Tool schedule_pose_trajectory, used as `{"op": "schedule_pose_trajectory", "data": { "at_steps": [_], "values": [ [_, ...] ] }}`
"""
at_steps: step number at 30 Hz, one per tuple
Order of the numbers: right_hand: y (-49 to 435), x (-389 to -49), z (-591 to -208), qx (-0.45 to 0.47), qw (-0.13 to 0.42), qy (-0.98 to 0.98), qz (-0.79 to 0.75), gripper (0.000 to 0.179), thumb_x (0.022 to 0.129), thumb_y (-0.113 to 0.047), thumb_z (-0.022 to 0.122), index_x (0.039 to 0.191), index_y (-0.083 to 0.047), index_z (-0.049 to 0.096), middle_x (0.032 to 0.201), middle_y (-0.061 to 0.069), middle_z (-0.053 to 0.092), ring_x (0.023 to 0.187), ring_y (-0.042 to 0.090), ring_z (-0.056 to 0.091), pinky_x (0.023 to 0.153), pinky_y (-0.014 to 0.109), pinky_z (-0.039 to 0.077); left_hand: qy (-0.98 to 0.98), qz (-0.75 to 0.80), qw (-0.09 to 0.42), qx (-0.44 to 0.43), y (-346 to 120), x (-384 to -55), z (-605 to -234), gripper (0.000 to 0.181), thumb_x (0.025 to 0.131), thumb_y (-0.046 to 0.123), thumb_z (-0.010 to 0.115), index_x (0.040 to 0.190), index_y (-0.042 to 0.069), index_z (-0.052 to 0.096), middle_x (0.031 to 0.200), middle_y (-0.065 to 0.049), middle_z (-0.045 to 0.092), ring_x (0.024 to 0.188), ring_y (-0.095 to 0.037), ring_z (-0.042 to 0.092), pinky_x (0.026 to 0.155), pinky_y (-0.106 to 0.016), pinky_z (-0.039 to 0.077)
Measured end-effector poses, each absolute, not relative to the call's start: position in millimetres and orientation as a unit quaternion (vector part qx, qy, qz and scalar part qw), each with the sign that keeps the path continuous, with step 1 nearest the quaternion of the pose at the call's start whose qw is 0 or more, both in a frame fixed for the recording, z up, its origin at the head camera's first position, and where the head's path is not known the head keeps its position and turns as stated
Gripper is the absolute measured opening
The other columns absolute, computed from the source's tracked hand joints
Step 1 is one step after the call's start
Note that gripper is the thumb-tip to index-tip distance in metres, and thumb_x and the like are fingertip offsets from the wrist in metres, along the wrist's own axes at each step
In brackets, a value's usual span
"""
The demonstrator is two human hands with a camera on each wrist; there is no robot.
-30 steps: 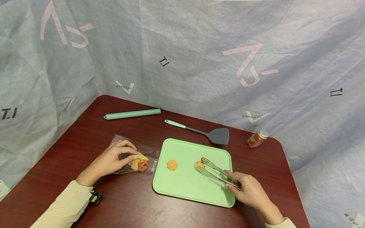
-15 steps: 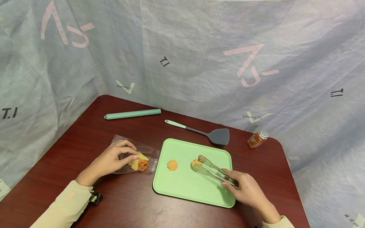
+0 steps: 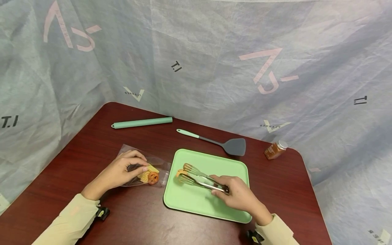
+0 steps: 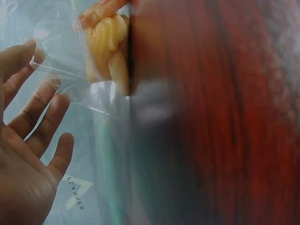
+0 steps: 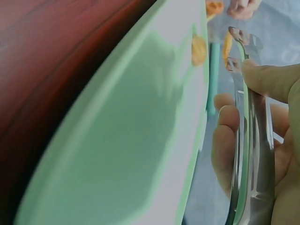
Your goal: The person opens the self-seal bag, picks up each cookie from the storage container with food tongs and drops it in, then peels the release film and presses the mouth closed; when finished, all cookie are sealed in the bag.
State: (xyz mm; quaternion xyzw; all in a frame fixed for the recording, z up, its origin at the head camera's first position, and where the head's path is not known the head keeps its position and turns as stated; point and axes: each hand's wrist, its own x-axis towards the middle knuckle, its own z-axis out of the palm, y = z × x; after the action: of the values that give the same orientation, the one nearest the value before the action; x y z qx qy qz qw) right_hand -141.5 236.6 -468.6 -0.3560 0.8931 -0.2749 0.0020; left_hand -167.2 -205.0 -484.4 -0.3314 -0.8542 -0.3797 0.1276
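My left hand pinches the edge of a clear plastic bag on the table. Inside the bag lie a brown-orange round cookie and pale yellow piped cookies. A pair of metal tongs is gripped in my right hand, its head over the left part of a green tray. Between the tong tips sits a cookie, seen edge-on in the right wrist view. Another cookie lies on the tray; from the head the tongs partly cover that spot.
Behind the tray lies a grey spatula with a pale green handle. A green rod rests at the back left of the red-brown table. A brown jar with a silver lid stands at the back right corner.
The tongs have closed on the round cookie and lifted it off the tray's middle. My right hand has carried it left toward the other cookie. My left hand has stayed put.
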Motion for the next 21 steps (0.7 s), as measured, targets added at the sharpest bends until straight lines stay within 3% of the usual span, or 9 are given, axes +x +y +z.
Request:
{"op": "schedule_pose_trajectory", "data": {
  "at_steps": [6,10,17,21],
  "values": [
    [199,-151,-469,-0.351,0.084,0.877,-0.319,0.047,0.096,-0.035,0.074,0.137,-0.016,0.065,0.103,-0.011,0.07,0.054,0.001,0.044,0.053,0.022,0.04,-0.851,-0.381,0.131,-0.335,-205,-166,-484,0.019,0.087,0.008,0.081,0.103,0.018,0.08,0.107,0.008,0.063,0.1,-0.013,0.057,0.084,-0.039,0.043],
    [180,-153,-471,-0.314,0.165,0.857,-0.374,0.048,0.097,-0.038,0.072,0.14,-0.019,0.063,0.102,-0.008,0.072,0.045,0.0,0.034,0.048,0.021,0.036,-0.847,-0.385,0.134,-0.342,-204,-168,-484,0.019,0.087,0.008,0.081,0.103,0.018,0.079,0.107,0.008,0.063,0.1,-0.014,0.058,0.082,-0.037,0.044],
    [161,-157,-472,-0.262,0.23,0.824,-0.448,0.043,0.094,-0.029,0.075,0.135,-0.02,0.067,0.096,-0.006,0.072,0.054,0.005,0.048,0.051,0.023,0.042,-0.836,-0.391,0.147,-0.357,-206,-170,-485,0.019,0.085,0.006,0.082,0.102,0.016,0.08,0.104,0.006,0.064,0.099,-0.014,0.059,0.081,-0.032,0.043],
    [155,-156,-473,-0.232,0.251,0.814,-0.47,0.042,0.094,-0.025,0.075,0.134,-0.017,0.067,0.085,0.0,0.072,0.053,0.007,0.049,0.049,0.023,0.042,-0.836,-0.393,0.148,-0.355,-207,-169,-486,0.019,0.085,0.007,0.082,0.101,0.016,0.08,0.104,0.006,0.064,0.099,-0.014,0.058,0.083,-0.032,0.043]
  ]
}}
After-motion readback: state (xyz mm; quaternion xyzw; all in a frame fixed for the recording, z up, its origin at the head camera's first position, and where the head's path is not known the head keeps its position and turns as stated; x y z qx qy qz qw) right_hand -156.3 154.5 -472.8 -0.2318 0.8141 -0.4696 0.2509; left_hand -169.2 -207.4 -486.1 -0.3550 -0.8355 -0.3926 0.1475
